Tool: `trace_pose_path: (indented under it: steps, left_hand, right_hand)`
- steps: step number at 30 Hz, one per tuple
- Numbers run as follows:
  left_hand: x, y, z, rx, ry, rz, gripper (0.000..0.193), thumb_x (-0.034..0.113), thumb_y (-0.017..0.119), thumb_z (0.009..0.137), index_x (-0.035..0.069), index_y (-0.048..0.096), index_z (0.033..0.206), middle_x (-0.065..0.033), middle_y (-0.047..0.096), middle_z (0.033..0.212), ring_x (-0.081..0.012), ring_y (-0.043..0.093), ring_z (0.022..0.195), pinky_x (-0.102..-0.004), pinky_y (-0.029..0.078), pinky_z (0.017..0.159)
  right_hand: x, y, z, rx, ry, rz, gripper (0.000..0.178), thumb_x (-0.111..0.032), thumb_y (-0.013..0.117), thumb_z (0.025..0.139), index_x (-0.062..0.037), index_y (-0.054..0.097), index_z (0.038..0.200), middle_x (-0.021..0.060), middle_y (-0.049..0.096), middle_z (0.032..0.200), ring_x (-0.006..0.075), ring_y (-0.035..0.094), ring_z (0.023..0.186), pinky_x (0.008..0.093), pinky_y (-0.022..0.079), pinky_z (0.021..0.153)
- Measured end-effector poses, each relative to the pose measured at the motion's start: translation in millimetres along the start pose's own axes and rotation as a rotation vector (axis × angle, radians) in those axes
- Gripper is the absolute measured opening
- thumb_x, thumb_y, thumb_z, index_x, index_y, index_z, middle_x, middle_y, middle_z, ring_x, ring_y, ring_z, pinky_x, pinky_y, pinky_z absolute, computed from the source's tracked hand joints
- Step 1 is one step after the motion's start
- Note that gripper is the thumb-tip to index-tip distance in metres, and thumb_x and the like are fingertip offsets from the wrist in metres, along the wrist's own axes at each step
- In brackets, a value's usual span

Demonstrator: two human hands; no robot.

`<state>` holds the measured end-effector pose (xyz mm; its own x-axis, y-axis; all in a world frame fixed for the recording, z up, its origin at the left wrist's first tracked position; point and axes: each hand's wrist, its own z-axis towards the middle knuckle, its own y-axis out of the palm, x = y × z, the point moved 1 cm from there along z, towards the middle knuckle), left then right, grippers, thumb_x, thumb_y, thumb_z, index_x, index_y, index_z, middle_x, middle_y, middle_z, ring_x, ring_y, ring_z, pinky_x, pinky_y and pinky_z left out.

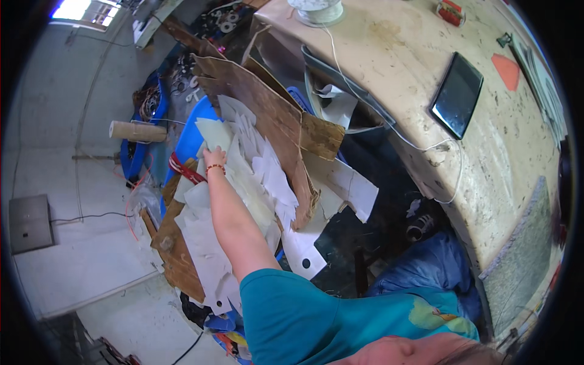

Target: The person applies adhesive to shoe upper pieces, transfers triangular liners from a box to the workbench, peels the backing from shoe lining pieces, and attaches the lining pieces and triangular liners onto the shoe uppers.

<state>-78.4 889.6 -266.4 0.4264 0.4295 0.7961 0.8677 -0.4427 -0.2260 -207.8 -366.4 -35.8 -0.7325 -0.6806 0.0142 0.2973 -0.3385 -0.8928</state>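
My left hand, with a red bead bracelet at the wrist, reaches out to the left over a heap of white, jagged-edged sheets. Its fingers are closed at the lower edge of a pale greenish sheet; the fingertips are partly hidden. Beside the hand lies a bundle of red cord or strap. The sheets rest against a tall, worn brown cardboard flap, and the rim of a blue tub shows behind them. My right hand is out of view.
On the right, a paper-covered table bears a black tablet or phone, a white wire spool and a red spool. A white cord hangs over its edge. A brown cone and a blue bin stand at the left wall.
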Motion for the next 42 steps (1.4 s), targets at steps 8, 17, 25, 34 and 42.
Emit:
trace_pose_path:
  steps: [8, 17, 25, 34, 42]
  left_hand:
    - [-28, -7, 58, 0.272, 0.048, 0.058, 0.065, 0.006, 0.057, 0.085, 0.008, 0.020, 0.138, -0.0213, 0.045, 0.129, -0.0378, 0.053, 0.112, -0.0469, 0.046, 0.092]
    - [5, -16, -11, 0.475, 0.263, 0.440, 0.039, 0.025, 0.076, 0.077, -0.002, 0.063, 0.101, -0.0127, 0.067, 0.093, -0.0213, 0.062, 0.078, -0.0364, 0.049, 0.079]
    - [60, -45, -76, 0.304, 0.836, -0.463, 0.015, 0.009, 0.064, 0.090, -0.003, 0.058, 0.094, -0.0039, 0.061, 0.088, -0.0100, 0.052, 0.079, -0.0233, 0.043, 0.072]
    - [42, -53, -204, -0.145, 0.593, -0.442, 0.027, 0.012, 0.059, 0.090, -0.003, 0.060, 0.112, -0.0049, 0.063, 0.104, -0.0150, 0.059, 0.094, -0.0279, 0.046, 0.085]
    - [-73, -17, -173, -0.206, 0.711, 0.982, 0.060, 0.030, 0.071, 0.078, -0.004, 0.053, 0.125, -0.0197, 0.061, 0.118, -0.0284, 0.058, 0.113, -0.0353, 0.044, 0.097]
  right_hand:
    - [-45, 2, -10, -0.021, -0.035, 0.044, 0.048, -0.040, 0.056, 0.090, 0.0025, 0.061, 0.111, 0.0205, 0.064, 0.110, 0.0318, 0.063, 0.099, 0.0368, 0.050, 0.083]
    - [-51, 12, -13, -0.017, -0.057, 0.080, 0.048, -0.040, 0.058, 0.088, 0.0025, 0.062, 0.110, 0.0205, 0.065, 0.108, 0.0321, 0.063, 0.098, 0.0372, 0.050, 0.083]
    - [-60, 53, 1, -0.034, -0.084, 0.148, 0.048, -0.040, 0.059, 0.086, 0.0025, 0.062, 0.108, 0.0205, 0.065, 0.107, 0.0324, 0.063, 0.097, 0.0375, 0.051, 0.082]
    - [-68, 75, 7, -0.041, -0.113, 0.216, 0.049, -0.041, 0.061, 0.084, 0.0025, 0.063, 0.107, 0.0204, 0.066, 0.105, 0.0327, 0.064, 0.096, 0.0379, 0.051, 0.082]
    - [-73, 84, 13, -0.040, -0.118, 0.256, 0.049, -0.041, 0.062, 0.082, 0.0024, 0.063, 0.106, 0.0204, 0.066, 0.103, 0.0330, 0.064, 0.096, 0.0383, 0.051, 0.081]
